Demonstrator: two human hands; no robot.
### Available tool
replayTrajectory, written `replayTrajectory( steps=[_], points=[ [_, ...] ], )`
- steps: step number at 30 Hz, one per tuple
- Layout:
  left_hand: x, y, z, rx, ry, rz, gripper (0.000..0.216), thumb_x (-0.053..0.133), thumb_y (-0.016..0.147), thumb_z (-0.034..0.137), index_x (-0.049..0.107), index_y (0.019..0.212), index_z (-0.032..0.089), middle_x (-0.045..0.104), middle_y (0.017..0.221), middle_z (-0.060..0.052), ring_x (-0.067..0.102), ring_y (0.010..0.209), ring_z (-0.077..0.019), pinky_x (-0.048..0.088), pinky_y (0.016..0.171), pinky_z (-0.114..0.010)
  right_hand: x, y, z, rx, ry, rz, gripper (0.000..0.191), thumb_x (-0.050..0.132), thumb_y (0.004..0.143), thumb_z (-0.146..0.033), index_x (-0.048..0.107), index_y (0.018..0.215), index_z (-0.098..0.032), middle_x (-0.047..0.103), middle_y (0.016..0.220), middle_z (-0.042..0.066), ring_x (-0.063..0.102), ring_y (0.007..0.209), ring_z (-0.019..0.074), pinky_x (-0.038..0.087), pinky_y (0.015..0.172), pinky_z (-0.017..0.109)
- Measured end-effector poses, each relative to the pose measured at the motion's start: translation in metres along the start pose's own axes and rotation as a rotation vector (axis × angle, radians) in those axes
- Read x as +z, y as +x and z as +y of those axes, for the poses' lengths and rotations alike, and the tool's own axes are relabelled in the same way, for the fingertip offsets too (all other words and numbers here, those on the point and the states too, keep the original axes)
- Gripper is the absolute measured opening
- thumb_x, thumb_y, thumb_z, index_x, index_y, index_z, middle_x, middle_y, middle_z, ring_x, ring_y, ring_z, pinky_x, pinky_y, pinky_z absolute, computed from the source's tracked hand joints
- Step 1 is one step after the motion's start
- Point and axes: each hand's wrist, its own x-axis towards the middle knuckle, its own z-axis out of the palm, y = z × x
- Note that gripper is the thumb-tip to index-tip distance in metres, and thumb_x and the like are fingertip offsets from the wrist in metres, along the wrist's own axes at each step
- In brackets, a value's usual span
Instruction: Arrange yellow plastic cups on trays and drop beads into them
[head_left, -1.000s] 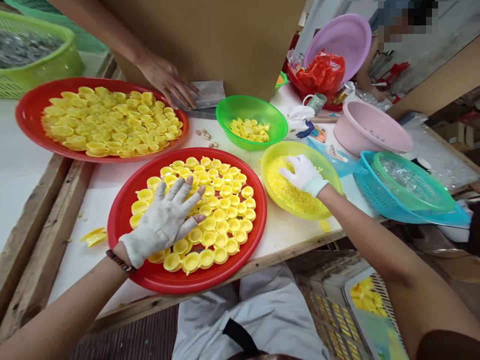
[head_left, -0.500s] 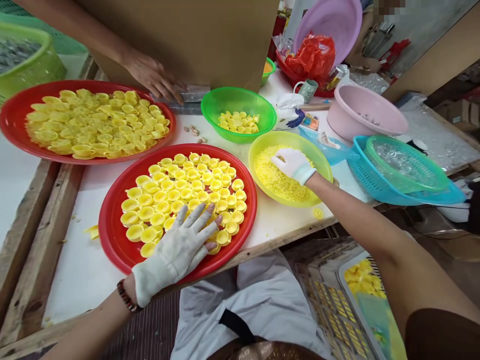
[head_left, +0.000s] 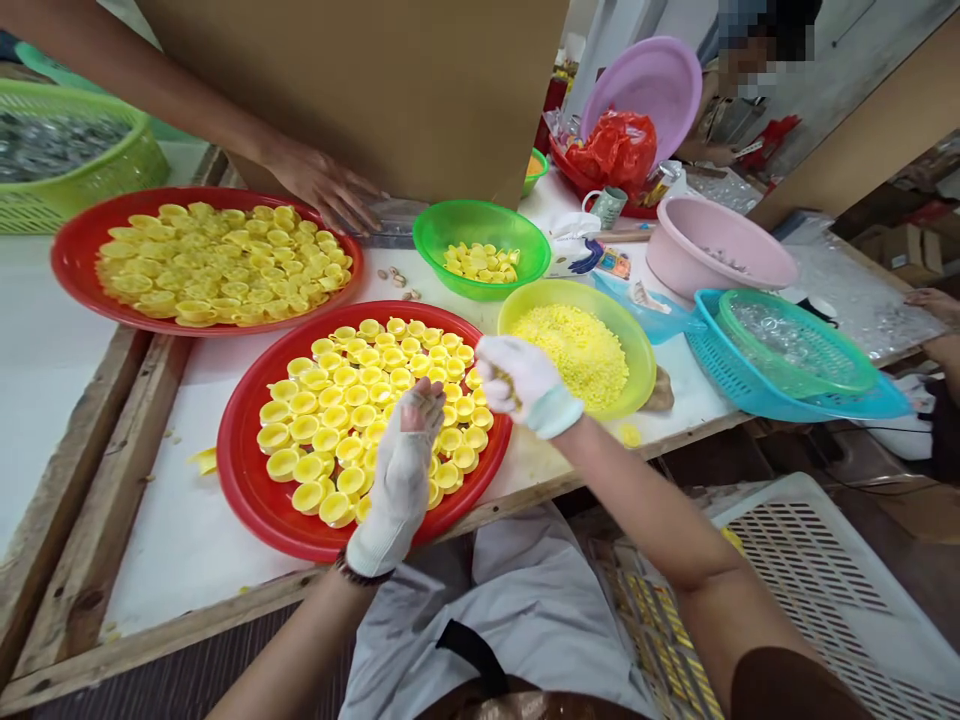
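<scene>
My left hand [head_left: 401, 465], in a white glove with bare fingertips, is turned on its side over a red tray [head_left: 255, 510]. Its fingers are stretched out and it holds nothing. Small yellow cups [head_left: 360, 415] with little handles, mostly mouth up, fill much of that tray. At the tray's right edge hovers my right hand [head_left: 519, 385], also gloved. Its fingers are curled closed round what look like yellow pellets, mostly hidden. Just right of it stands a yellow bowl [head_left: 643, 375] holding a heap of yellow pellets [head_left: 577, 345].
Another red tray [head_left: 71, 255], heaped with yellow cups, sits at the left. Another person's hand [head_left: 334, 190] reaches in behind it. A green bowl [head_left: 480, 215] holds more cups. At right are a pink basin [head_left: 701, 230] and a blue basket [head_left: 712, 365].
My right hand has come out of the pellet bowl, moving left to the tray with its fingers closed. My left hand has lifted from the cups and turned onto its side.
</scene>
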Motion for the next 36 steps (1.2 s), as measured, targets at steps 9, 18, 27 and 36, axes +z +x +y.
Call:
replayTrajectory(
  steps=[9,18,27,36],
  points=[
    [0.023,0.035,0.008,-0.306,-0.587,0.131,0.055,0.038,0.098,0.062,0.058,0.12,0.016,0.068,0.127,-0.018,0.065,0.123,-0.0245,0.049,0.109,-0.041,0.035,0.018,0.056,-0.257,0.005,0.243,0.037,0.066,0.086,-0.049,0.048,0.07,-0.021,0.049,0.057,-0.007,0.043,0.04,0.0062,0.033,0.037,0.021],
    [0.034,0.087,0.018,-0.393,-0.499,-0.156,0.055,0.032,0.1,0.061,0.067,0.105,0.02,0.075,0.1,-0.007,0.07,0.098,-0.019,0.053,0.095,-0.034,0.023,0.054,0.022,-0.402,-0.059,0.382,0.048,0.07,0.083,-0.054,0.047,0.058,-0.02,0.048,0.052,-0.005,0.045,0.043,0.0064,0.037,0.041,0.019],
    [0.032,0.156,0.026,-0.483,-0.487,-0.138,0.051,0.046,0.094,0.066,0.061,0.08,0.019,0.062,0.066,-0.003,0.06,0.064,-0.0166,0.054,0.071,-0.031,0.023,0.132,0.01,-0.413,-0.037,0.483,0.044,0.068,0.081,-0.048,0.044,0.057,-0.02,0.045,0.048,-0.006,0.042,0.042,0.0068,0.035,0.041,0.02],
    [0.021,0.173,0.018,-0.447,-0.383,-0.046,0.062,0.049,0.087,0.075,0.065,0.091,0.015,0.072,0.09,-0.012,0.068,0.089,-0.0231,0.05,0.084,-0.035,0.023,0.141,0.005,-0.359,-0.129,0.448,0.041,0.064,0.083,-0.044,0.044,0.056,-0.021,0.04,0.045,-0.007,0.037,0.04,0.0073,0.029,0.041,0.021]
  ],
)
